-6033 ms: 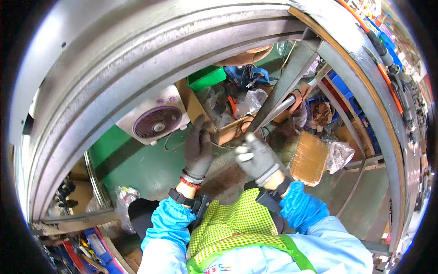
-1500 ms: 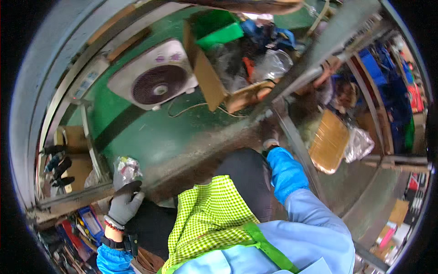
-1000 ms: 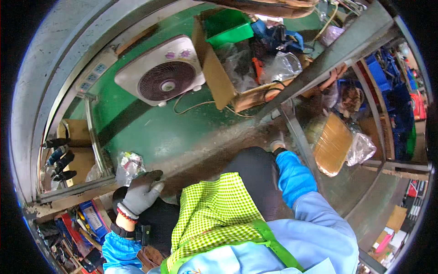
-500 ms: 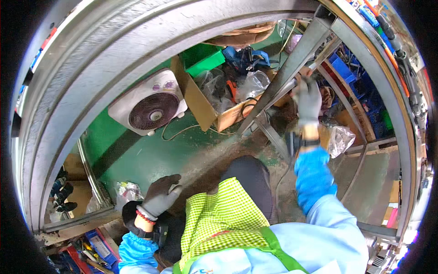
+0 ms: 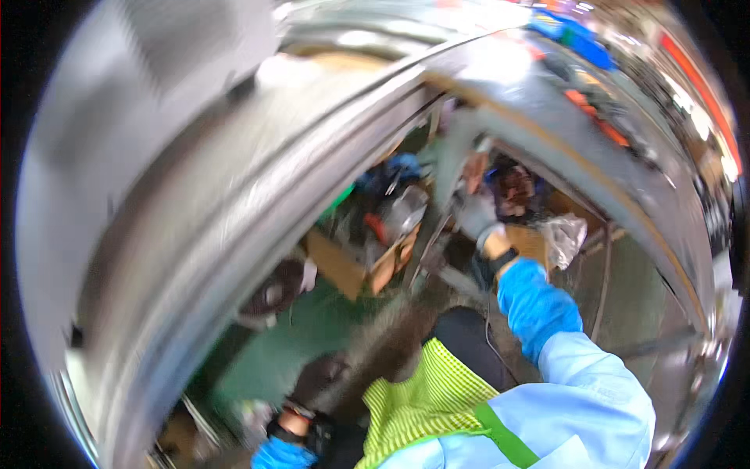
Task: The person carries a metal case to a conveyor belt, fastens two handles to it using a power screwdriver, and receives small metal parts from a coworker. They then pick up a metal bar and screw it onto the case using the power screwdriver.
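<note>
My right hand (image 5: 476, 213), in a grey glove with bare fingertips, reaches in under the bench beside a slanting metal leg (image 5: 455, 156). Its fingers point up along the leg and seem to touch it, but blur hides whether they grip. My left hand (image 5: 319, 378), dark and smeared by motion, hangs low at the left beside my apron (image 5: 426, 399), over the green floor. Nothing can be made out in it, and its finger shape is unclear. Near the right hand lies a crumpled clear plastic bag (image 5: 564, 238).
The metal bench edge (image 5: 312, 176) arches over both arms. Beneath it stand an open cardboard box (image 5: 336, 262) with plastic bags, and a box fan (image 5: 273, 289), partly covered by the edge. A thin cord (image 5: 489, 324) runs beside my knee. Tools (image 5: 598, 117) lie on the benchtop.
My view has swung, with strong blur, bringing more of the benchtop into sight. The fan is now mostly hidden by the bench edge. My right hand stays by the metal leg; my left hand remains low.
</note>
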`<state>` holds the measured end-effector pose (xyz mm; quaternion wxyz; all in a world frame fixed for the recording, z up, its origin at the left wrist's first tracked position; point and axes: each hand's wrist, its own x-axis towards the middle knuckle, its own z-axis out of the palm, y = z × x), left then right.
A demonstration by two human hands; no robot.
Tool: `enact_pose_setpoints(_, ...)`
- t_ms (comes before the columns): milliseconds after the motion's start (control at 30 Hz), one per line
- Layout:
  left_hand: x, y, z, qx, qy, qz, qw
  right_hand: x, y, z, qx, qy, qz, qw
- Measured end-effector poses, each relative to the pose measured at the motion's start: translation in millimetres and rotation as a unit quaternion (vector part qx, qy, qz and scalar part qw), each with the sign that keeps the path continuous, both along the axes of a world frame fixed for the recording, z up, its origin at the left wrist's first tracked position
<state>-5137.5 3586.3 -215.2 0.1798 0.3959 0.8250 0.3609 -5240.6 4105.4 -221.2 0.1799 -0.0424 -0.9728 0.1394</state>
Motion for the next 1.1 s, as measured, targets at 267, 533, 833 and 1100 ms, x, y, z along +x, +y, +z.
enact_pose_setpoints(267,-20,83,130,-0.004,-0.279,0.002,0.96,157,-162,284,-0.196,-0.16,0.103,0.962)
enact_pose_setpoints(533,13,94,283,-0.083,-0.174,-0.081,0.978,175,-38,463,0.138,0.093,-0.142,0.976)
enact_pose_setpoints(833,62,45,502,-0.077,-0.149,0.087,0.982,154,29,465,0.117,-0.33,-0.11,0.93)
enact_pose_setpoints(1100,62,7,689,0.017,-0.035,0.367,0.929,136,44,519,0.004,-0.365,-0.083,0.927)
